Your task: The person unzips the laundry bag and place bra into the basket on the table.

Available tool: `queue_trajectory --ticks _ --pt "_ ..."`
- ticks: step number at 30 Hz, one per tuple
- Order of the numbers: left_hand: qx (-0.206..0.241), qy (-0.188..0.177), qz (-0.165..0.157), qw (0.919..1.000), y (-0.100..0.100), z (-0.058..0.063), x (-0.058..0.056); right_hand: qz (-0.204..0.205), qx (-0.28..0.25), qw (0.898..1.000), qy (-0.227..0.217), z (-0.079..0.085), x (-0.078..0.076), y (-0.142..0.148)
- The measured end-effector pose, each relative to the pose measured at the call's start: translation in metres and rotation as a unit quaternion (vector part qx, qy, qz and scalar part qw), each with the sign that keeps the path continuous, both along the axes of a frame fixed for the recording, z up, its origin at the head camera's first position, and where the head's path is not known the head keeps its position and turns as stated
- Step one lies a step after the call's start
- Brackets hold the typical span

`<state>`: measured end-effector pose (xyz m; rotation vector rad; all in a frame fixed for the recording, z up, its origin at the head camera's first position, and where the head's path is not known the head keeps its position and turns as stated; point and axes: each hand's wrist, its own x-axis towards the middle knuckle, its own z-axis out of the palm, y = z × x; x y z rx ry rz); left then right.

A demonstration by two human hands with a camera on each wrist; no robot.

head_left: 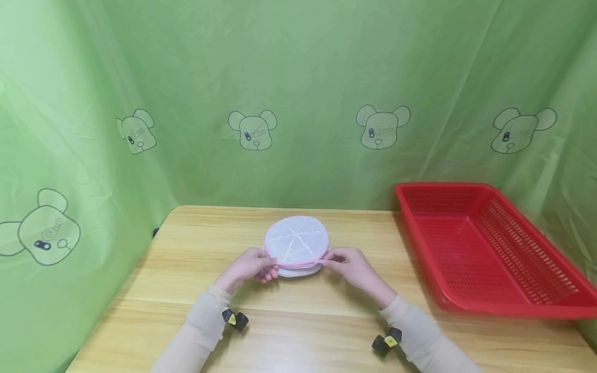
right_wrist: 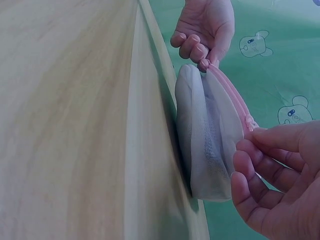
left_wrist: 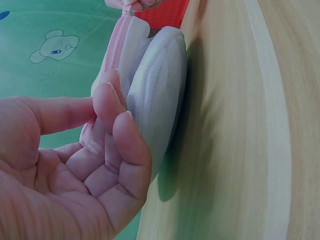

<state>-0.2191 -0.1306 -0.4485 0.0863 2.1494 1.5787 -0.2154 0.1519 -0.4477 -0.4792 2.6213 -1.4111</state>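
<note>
A round white mesh laundry bag (head_left: 296, 235) with a pink zipper (right_wrist: 232, 93) around its edge sits on the table, flattened into stacked layers. On the near left of its rim, my left hand (head_left: 254, 266) pinches the zipper edge between thumb and finger. My right hand (head_left: 352, 266) pinches the zipper pull (right_wrist: 250, 122) at the near right of the rim. In the right wrist view, the mesh side folds inward below the zipper. Part of the zipper is hidden behind my fingers in the left wrist view.
A large red plastic basket (head_left: 422, 259) with slotted walls stands on the right side of the wooden table (head_left: 298, 331). Green curtains (head_left: 317, 171) printed with bear heads hang behind the table and at both sides.
</note>
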Motion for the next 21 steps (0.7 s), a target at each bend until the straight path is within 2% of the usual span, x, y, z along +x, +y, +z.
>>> queue_trajectory --ticks 21 --pt "-0.003 0.004 0.004 1.0000 -0.0022 -0.0015 -0.0019 -0.013 0.006 1.000 0.008 0.0039 -0.0022 0.0073"
